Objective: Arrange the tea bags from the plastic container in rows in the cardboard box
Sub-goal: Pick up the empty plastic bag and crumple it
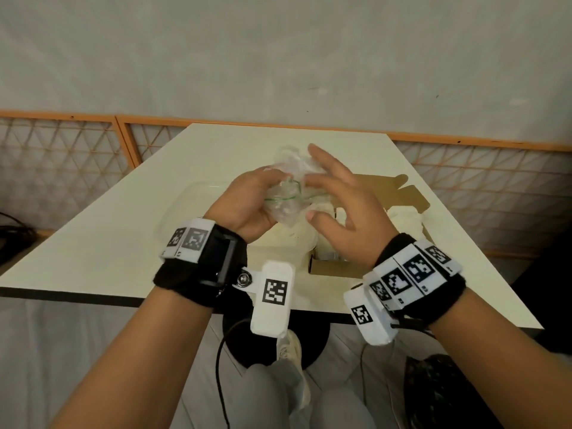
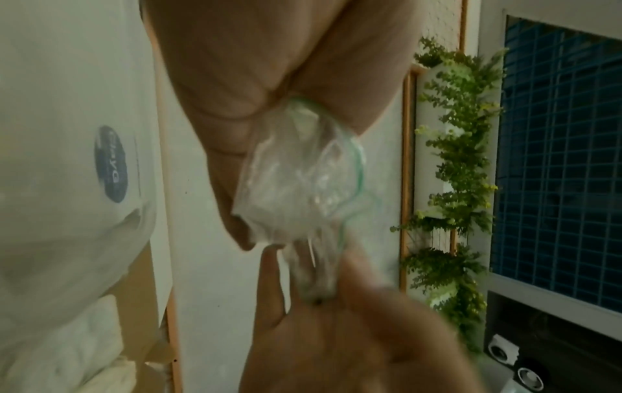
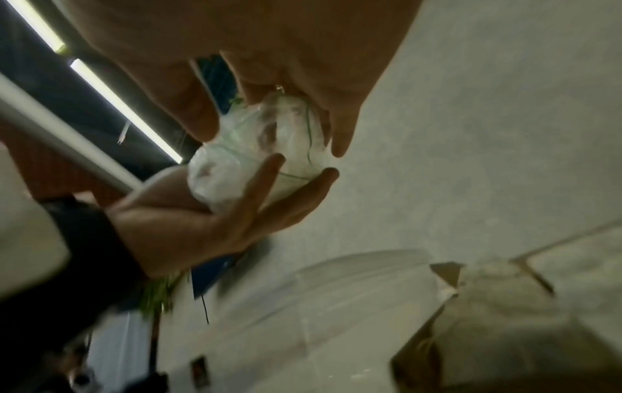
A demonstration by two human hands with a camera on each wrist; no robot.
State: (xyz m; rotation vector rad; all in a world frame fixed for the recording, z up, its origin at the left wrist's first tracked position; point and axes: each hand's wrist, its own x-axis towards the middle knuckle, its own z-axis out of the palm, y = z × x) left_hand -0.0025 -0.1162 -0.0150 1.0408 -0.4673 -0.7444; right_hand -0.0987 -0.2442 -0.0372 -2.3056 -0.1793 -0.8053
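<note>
A crumpled clear plastic zip bag (image 1: pixel 284 205) with a green seal line is held above the table between both hands. My left hand (image 1: pixel 247 199) grips it from the left, fingers curled round it. My right hand (image 1: pixel 340 205) pinches its right side between thumb and index finger, the other fingers spread. The left wrist view shows the bag (image 2: pixel 303 186) hanging from my left hand (image 2: pixel 252 93). In the right wrist view the bag (image 3: pixel 242 164) lies in the left palm. The cardboard box (image 1: pixel 340 267) sits under my right hand, with white tea bags (image 1: pixel 405 218) inside. A clear plastic container (image 1: pixel 182 205) lies to the left.
The pale table (image 1: pixel 108 243) ends in a dark front edge close to my wrists. The box's open flaps (image 1: pixel 411 196) stick out at the back right. An orange-framed lattice panel (image 1: pixel 62 150) runs behind the table. My knees and a cable are below the table edge.
</note>
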